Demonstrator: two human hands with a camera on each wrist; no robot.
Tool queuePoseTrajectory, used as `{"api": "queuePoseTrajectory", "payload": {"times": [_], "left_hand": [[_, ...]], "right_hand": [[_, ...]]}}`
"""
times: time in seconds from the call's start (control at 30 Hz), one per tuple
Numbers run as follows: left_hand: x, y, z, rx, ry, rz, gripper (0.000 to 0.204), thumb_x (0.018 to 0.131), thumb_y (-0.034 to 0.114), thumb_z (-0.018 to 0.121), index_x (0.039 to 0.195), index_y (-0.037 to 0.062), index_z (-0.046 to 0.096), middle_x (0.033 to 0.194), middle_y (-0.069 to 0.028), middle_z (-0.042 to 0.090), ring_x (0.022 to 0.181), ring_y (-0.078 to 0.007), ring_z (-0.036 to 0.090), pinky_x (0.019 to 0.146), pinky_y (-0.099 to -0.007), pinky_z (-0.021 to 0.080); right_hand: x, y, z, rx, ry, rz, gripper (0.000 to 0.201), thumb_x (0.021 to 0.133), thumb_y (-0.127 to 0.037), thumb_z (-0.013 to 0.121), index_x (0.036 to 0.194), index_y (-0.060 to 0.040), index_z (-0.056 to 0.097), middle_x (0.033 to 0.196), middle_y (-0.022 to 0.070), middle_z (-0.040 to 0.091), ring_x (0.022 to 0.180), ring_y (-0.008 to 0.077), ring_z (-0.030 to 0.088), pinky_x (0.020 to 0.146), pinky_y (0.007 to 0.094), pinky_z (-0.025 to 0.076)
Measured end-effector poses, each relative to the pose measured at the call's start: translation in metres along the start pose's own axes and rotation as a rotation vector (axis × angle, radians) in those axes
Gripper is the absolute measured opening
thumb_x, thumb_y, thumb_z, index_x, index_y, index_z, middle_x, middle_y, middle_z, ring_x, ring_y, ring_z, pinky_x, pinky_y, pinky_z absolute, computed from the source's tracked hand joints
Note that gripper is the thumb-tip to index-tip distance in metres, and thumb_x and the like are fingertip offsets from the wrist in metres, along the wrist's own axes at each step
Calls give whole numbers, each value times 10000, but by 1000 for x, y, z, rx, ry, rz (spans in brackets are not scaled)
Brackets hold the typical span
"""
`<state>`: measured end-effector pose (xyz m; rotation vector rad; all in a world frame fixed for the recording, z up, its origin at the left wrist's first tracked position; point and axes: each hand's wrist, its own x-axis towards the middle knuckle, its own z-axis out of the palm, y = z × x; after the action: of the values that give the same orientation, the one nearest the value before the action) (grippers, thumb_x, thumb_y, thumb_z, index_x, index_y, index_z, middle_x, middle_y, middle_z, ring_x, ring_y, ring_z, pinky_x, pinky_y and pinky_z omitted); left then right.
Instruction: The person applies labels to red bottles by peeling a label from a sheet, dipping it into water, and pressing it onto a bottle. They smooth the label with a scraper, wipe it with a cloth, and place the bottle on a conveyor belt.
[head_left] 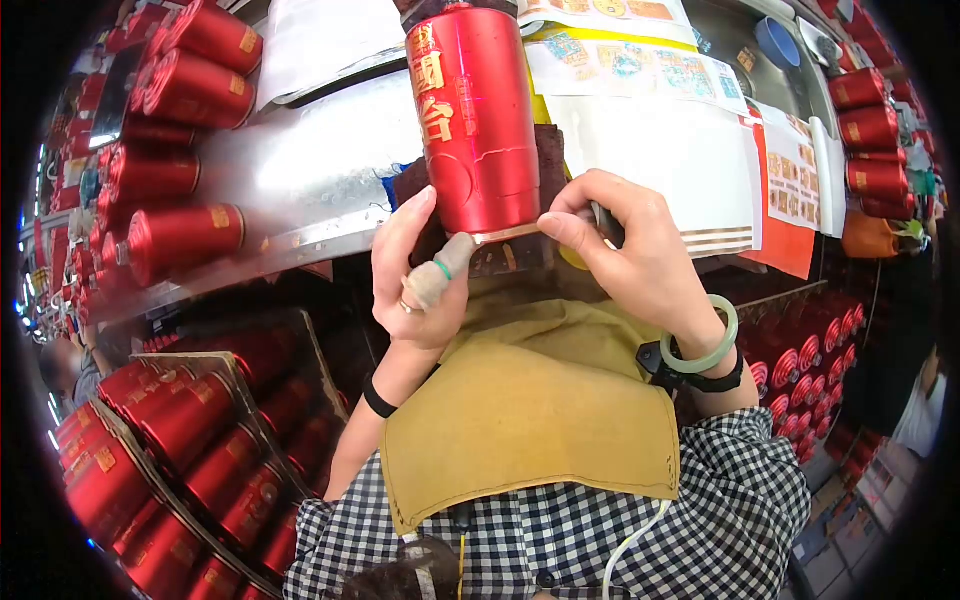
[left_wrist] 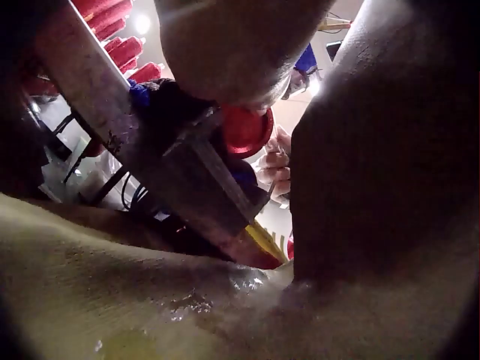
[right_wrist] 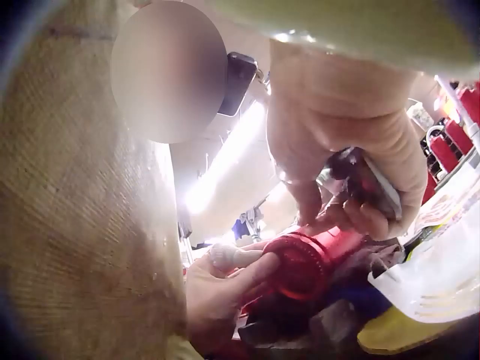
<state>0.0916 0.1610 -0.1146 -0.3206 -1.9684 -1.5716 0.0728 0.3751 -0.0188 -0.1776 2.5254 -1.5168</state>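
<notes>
A red metal canister (head_left: 475,120) with gold lettering lies across a dark support, its round end towards the person. My left hand (head_left: 415,270) grips that end: one digit, in a pale wrap (head_left: 432,283) with a green band, meets the rim while another finger runs along the side. My right hand (head_left: 625,225) has its thumb and forefinger right at the other side of the rim, where a thin pale strip (head_left: 510,235) shows. Inside the right palm it also holds a shiny metal tool (right_wrist: 364,184), partly hidden by the fingers. The canister's end (right_wrist: 296,266) faces the right wrist view.
Finished-looking red canisters (head_left: 195,90) stand at the bench's left, with more in boxes (head_left: 190,430) below. Printed sheets (head_left: 640,70) and white paper (head_left: 660,160) cover the right side. A blue bowl (head_left: 777,42) sits at the back. A tan apron (head_left: 530,420) covers the lap.
</notes>
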Motion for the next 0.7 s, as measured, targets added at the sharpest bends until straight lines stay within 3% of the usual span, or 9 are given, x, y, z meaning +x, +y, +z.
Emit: {"api": "queuePoseTrajectory", "payload": {"times": [0.07, 0.13, 0.23, 0.33, 0.4, 0.47, 0.53, 0.63, 0.7], "left_hand": [[11, 8, -4, 347, -133, 355, 269, 794, -97, 822, 1026, 37, 799, 1368, -222, 642, 1227, -351, 651, 1034, -437, 575], [14, 13, 4, 443, -169, 408, 225, 748, -60, 852, 895, 109, 827, 1348, -186, 659, 1208, -349, 650, 1001, -438, 581], [24, 13, 1, 406, -265, 385, 268, 747, -73, 851, 940, 110, 819, 1322, -189, 666, 1172, -341, 674, 986, -415, 594], [17, 8, 13, 220, -28, 227, 301, 719, -25, 900, 974, 68, 770, 1160, -131, 755, 1075, -342, 732, 893, -389, 624], [12, 7, 11, 138, -9, 103, 309, 734, -38, 892, 999, 64, 771, 1201, -141, 742, 1102, -339, 719, 916, -398, 616], [12, 12, 7, 217, -8, 132, 307, 749, -22, 888, 1021, 56, 768, 1226, -147, 731, 1111, -341, 713, 924, -403, 611], [13, 14, 6, 293, -8, 159, 307, 764, -6, 885, 1042, 48, 766, 1252, -153, 721, 1119, -343, 707, 933, -409, 607], [23, 11, 5, 428, -148, 489, 290, 805, 22, 853, 1073, 47, 746, 1237, -158, 720, 1108, -365, 701, 915, -406, 611], [24, 9, 5, 377, -149, 433, 280, 792, 13, 858, 1047, 62, 753, 1211, -155, 728, 1104, -365, 704, 904, -401, 615]], "right_hand": [[-1, -1, -2, 11, -6, 30, 191, 944, -162, 733, 929, 26, 704, 869, 175, 723, 792, 332, 703, 749, 393, 545], [-1, 0, -2, 23, -14, 59, 191, 943, -161, 734, 928, 26, 704, 871, 174, 723, 794, 330, 704, 748, 389, 545], [-1, 0, -1, 28, -1, 33, 187, 938, -158, 738, 927, 26, 704, 870, 174, 722, 788, 328, 701, 743, 382, 543], [-2, 1, 1, 57, -20, 44, 195, 937, -164, 740, 925, 27, 702, 873, 178, 721, 788, 332, 698, 747, 384, 542], [-2, 11, 10, 60, 41, -97, 184, 957, -154, 746, 918, 16, 689, 780, 61, 664, 691, 133, 562, 650, 297, 455], [0, 3, 6, 46, 23, -69, 187, 955, -159, 748, 920, 15, 691, 782, 65, 668, 685, 139, 560, 646, 299, 451], [0, -1, 4, 37, -18, 16, 213, 947, -185, 732, 927, 25, 705, 882, 186, 721, 797, 340, 699, 755, 393, 543], [0, -1, 4, 37, -19, 31, 212, 946, -185, 734, 927, 24, 705, 881, 184, 722, 798, 338, 700, 757, 392, 544], [0, 0, 5, 29, -16, 30, 213, 946, -186, 734, 928, 24, 705, 881, 184, 722, 798, 338, 700, 756, 393, 544]]}}
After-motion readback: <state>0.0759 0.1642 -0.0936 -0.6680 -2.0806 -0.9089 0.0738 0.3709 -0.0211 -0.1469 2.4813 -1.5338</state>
